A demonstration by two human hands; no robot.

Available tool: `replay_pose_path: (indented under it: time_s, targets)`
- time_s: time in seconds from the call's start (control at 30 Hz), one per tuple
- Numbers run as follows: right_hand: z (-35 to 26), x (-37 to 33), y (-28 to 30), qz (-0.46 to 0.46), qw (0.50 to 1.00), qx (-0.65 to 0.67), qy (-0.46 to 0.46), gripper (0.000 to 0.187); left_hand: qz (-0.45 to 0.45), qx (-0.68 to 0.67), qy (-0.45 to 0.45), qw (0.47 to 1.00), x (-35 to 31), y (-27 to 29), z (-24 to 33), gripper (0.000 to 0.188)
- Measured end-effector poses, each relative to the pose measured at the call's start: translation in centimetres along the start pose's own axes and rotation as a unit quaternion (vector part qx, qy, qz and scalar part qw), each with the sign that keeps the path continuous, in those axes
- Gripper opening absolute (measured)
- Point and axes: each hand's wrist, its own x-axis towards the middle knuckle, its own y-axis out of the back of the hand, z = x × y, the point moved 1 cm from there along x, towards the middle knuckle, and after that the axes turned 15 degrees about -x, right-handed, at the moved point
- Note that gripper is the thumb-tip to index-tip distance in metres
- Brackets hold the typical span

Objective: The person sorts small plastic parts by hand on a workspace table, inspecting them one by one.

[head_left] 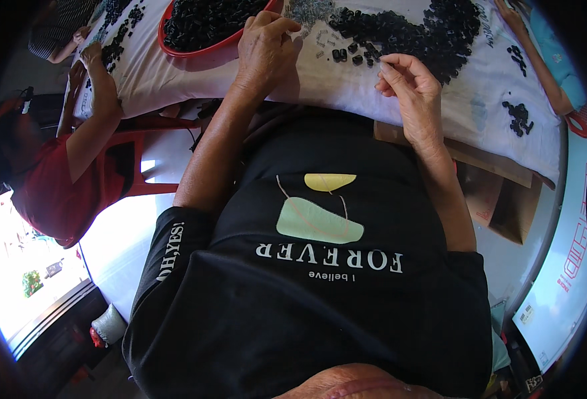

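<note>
My left hand [270, 48] is above the white-covered table, beside the right side of a red basin [203, 50] heaped with small black parts [203, 23]. Its fingers are curled together, and whatever they hold is hidden. My right hand [412, 90] hovers at the table's near edge with thumb and index finger pinched; anything between them is too small to make out. Between and beyond my hands lie a few loose black cylindrical pieces [341, 55], a large spread of similar pieces [450, 40] and a pile of small, shiny metal springs [310, 10].
A person in a red top [54, 186] works at the table's left side, and another in striped clothing [50, 33] sits beyond. At the right, a person's arm [543, 76] reaches along the table near small black clusters [520, 118]. Cardboard boxes [506, 199] stand underneath.
</note>
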Motion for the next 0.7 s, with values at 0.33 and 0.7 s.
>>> replay_pose_path:
  time_s: [0.33,0.7]
  targets:
    - [-0.03,0.02,-0.02,-0.005,1.000,-0.004,0.002,0.015,0.019,-0.018,-0.023,0.999,-0.04,-0.28,0.35,0.020]
    - [-0.01,0.04,-0.01,-0.008,1.000,-0.011,0.009,0.015,-0.015,-0.015,-0.032,0.999,0.14,-0.58,-0.27,0.016]
